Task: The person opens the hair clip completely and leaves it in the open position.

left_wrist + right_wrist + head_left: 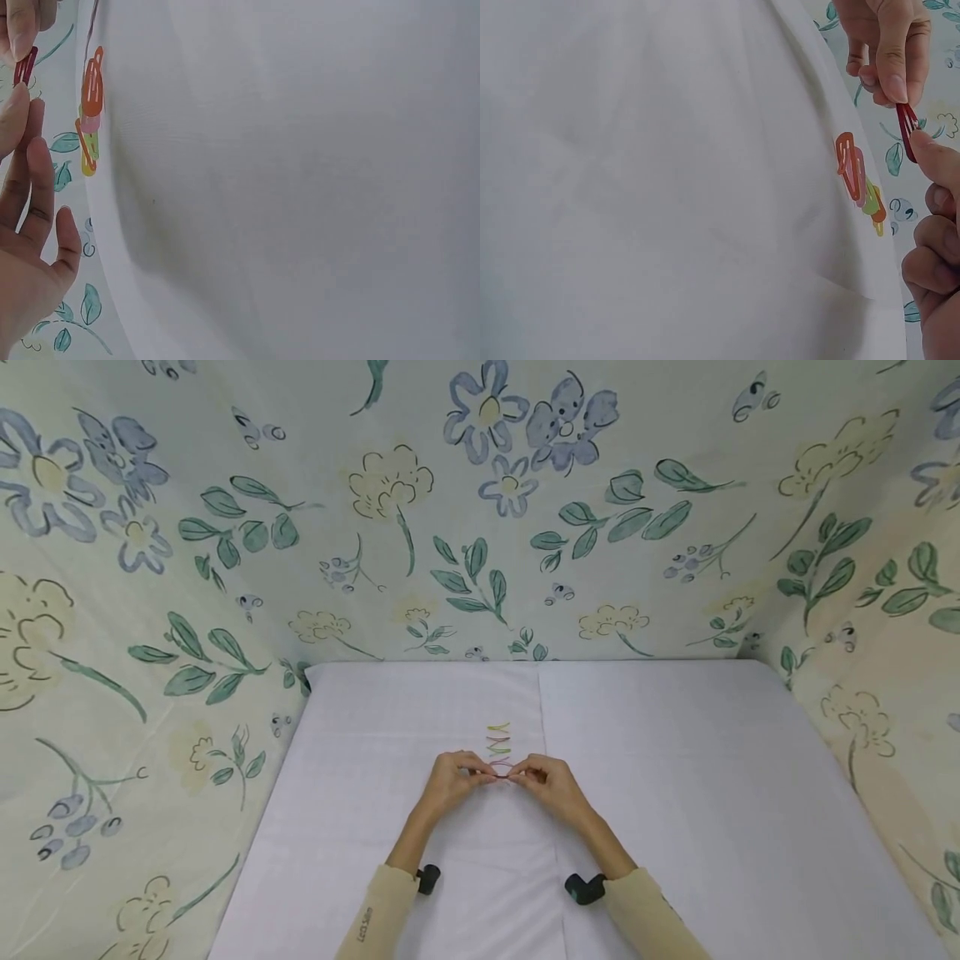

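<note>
Both hands meet over the white cloth, pinching a dark red snap hair clip (906,133) by its two ends. My left hand (453,783) holds one end between thumb and finger; in the left wrist view its other fingers are spread. At the opposite end is my right hand (553,783), its remaining fingers curled in the right wrist view. In that view the clip's parts stand slightly apart. Beyond the hands, several snap clips lie in a column, including a yellow clip (498,727), a green clip (498,751) and an orange clip (92,88).
A white cloth (712,793) covers the table, with a seam running front to back near the middle. Floral curtains (465,568) hang behind it and on both sides. Black wrist cameras (585,888) sit at the cream sleeves (647,906).
</note>
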A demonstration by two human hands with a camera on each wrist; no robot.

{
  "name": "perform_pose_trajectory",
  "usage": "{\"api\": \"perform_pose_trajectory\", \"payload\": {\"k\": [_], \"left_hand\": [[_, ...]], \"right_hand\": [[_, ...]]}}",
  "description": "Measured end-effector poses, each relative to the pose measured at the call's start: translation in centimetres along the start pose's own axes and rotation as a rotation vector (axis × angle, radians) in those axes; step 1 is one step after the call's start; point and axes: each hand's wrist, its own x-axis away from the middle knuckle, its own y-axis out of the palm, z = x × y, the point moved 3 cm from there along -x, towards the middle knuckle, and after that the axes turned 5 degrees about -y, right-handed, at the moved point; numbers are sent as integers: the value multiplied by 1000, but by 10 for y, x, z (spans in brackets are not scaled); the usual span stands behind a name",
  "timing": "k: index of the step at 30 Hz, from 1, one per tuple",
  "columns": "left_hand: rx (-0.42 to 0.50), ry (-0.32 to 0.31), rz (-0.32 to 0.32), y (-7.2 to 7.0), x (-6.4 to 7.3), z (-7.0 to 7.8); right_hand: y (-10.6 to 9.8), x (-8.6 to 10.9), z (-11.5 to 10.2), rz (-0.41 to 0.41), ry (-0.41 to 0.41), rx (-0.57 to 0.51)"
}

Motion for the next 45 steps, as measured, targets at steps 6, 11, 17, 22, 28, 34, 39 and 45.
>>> {"api": "perform_pose_trajectory", "payload": {"k": [6, 11, 17, 22, 28, 34, 39, 45], "left_hand": [[-43, -66, -30, 2, 2, -3], [-118, -48, -37, 3, 5, -6], [-195, -38, -61, 5, 7, -11], [-268, 5, -67, 9, 7, -10], [-335, 21, -69, 14, 6, -9], [-299, -14, -79, 14, 7, -10], [-279, -53, -110, 12, 8, -12], [-264, -65, -113, 10, 7, -9]], "right_hand": [[2, 2, 4, -29, 3, 3], [5, 4, 8, -40, -4, 22], [10, 5, 11, -66, 15, 52], [10, 5, 13, -56, 17, 104], [9, 6, 18, -42, 27, 147], [10, 8, 23, -45, 48, 146], [12, 9, 23, -48, 57, 124], [13, 8, 23, -29, 52, 113]]}}
